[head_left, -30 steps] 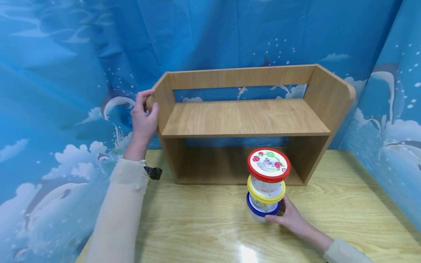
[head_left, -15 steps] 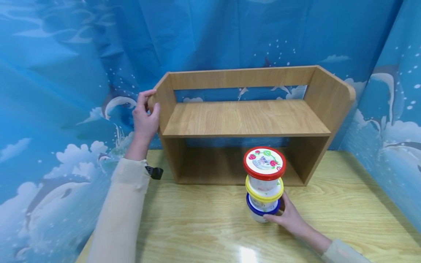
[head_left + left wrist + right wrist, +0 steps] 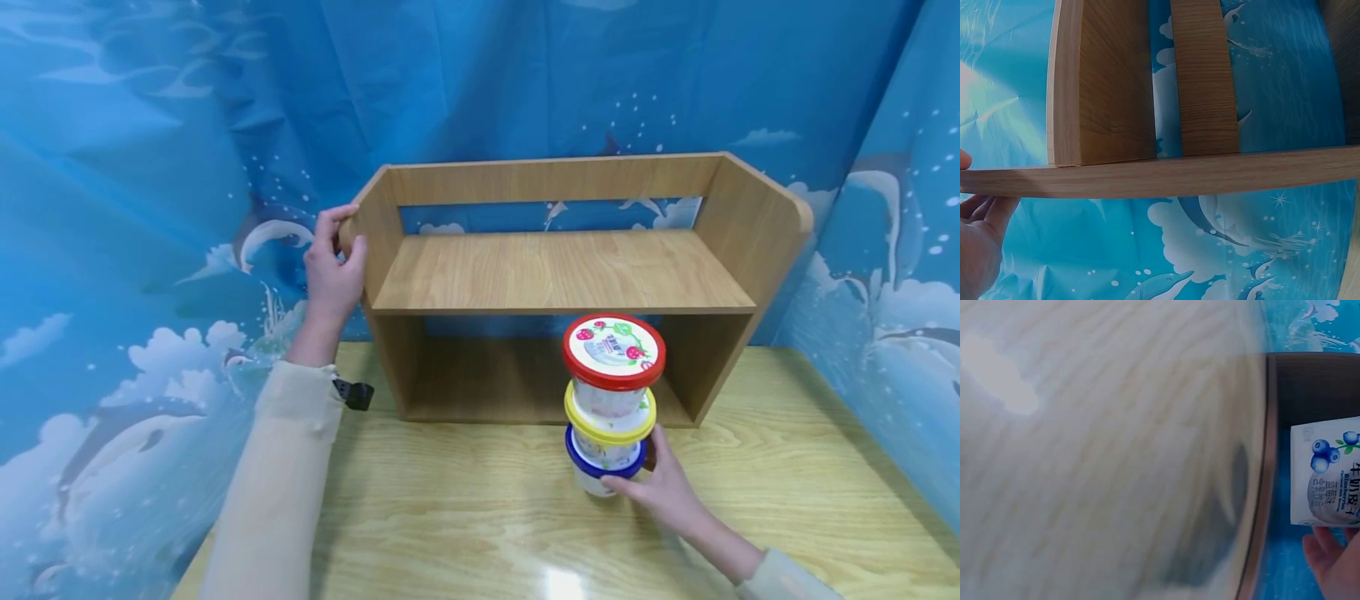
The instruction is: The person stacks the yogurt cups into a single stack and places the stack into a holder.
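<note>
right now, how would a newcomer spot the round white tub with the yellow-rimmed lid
Find the brown wooden two-level shelf. In front, right of centre, the right hand holds a stack of three round white tubs. Yours is the middle tub, its rim yellow, between the red-rimmed tub above and blue-rimmed tub below.

Head view looks down; left wrist's, closer, shares the shelf (image 3: pixel 562 268).

White glare (image 3: pixel 564 585) spots the tabletop (image 3: pixel 465 508), blurred at right wrist.
</note>
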`<action>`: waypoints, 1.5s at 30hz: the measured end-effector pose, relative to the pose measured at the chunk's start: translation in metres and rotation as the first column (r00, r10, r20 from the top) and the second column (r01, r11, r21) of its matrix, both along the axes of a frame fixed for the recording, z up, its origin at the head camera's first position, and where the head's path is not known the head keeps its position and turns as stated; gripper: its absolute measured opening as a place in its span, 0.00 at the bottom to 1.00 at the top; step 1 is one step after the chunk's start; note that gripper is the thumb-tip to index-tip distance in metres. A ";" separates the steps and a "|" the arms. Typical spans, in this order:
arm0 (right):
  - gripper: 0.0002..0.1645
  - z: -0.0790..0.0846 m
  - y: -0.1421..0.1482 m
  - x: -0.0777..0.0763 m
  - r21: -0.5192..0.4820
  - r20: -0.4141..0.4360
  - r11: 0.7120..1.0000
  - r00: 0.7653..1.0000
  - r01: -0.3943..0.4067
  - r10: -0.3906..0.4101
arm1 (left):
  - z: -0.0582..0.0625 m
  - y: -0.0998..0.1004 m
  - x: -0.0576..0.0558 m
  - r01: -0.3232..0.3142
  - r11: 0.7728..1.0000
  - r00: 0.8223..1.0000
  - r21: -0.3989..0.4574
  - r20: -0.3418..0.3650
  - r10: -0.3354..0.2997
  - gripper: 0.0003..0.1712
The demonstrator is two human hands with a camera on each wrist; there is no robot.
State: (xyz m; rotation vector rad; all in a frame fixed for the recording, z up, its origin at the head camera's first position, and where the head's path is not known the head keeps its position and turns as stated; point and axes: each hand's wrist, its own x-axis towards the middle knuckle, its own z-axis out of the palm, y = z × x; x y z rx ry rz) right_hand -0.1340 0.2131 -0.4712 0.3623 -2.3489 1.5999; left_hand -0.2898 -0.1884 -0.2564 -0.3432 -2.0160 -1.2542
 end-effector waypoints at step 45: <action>0.51 0.110 0.000 -0.016 0.056 -0.028 0.991 0.992 0.125 -0.124 | 0.000 0.001 0.001 -0.004 1.000 1.000 0.018 0.006 0.003 0.18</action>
